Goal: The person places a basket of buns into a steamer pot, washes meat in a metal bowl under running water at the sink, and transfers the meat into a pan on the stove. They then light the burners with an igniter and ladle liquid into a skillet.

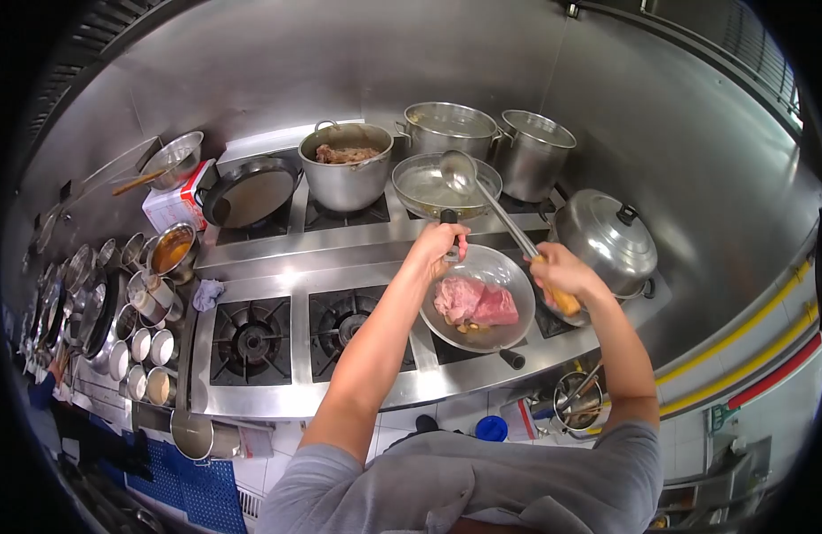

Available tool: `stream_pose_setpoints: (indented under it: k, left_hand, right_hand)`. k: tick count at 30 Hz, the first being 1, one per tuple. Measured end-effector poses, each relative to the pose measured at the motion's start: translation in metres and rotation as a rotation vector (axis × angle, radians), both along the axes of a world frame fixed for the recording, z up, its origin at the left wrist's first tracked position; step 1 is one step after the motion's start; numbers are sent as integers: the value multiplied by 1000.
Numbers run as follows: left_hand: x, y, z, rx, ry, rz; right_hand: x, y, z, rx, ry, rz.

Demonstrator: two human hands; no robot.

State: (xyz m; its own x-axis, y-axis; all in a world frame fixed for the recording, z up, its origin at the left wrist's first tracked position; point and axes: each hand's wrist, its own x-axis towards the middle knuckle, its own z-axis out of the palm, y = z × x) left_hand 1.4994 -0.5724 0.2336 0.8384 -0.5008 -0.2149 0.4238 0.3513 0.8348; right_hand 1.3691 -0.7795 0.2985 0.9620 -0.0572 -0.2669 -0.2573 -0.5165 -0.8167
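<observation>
My left hand (439,245) is closed around a black-ended handle (448,216) at the far rim of a shallow metal pan (437,331), apparently the pan's own handle. Two pieces of raw pink meat (477,301) lie in the pan, with small brownish bits beside them. My right hand (562,271) grips the wooden handle of a long metal ladle (461,171). The ladle's bowl is over a wide shallow pan (400,189) of clear-looking liquid on the back row. A black rod end (512,359) juts out below the meat pan; what it belongs to is unclear.
Behind stand a pot with browned meat (344,182), two tall pots (451,133) (531,160) and a dark wok (251,200). A lidded pot (607,236) is right. Bare burners (252,343) and seasoning containers (160,347) are left. Another person's sleeve (44,392) shows far left.
</observation>
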Motion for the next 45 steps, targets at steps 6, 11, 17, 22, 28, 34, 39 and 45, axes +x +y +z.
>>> stream_pose_setpoints:
  k: [6, 11, 17, 22, 28, 34, 39, 45]
  left_hand:
    - [9, -3, -14, 79, -129, -17]
    - [6, -11, -19, 89, -122, 45]
    - [11, -18, -22, 117, -164, 45]
    - [14, -24, -18, 114, -165, 45]
    - [12, -27, -14, 102, -154, 81]
    - [13, -30, -20, 147, -221, 54]
    - [15, -27, -17, 189, -222, 46]
    - [6, -14, -12, 77, -111, 36]
  right_hand:
    - [17, 0, 15, -438, -236, -32]
    - [158, -27, 20, -551, -335, -90]
    - [322, -40, 42, -47, -63, -39]
    - [373, -55, 56, 1395, 199, -139]
    - [337, -49, 89, 1782, 210, -117]
    - [270, -38, 113, 1722, 214, 38]
    - [187, -17, 115, 1708, 158, 78]
    - [102, -2, 73, 1691, 273, 146]
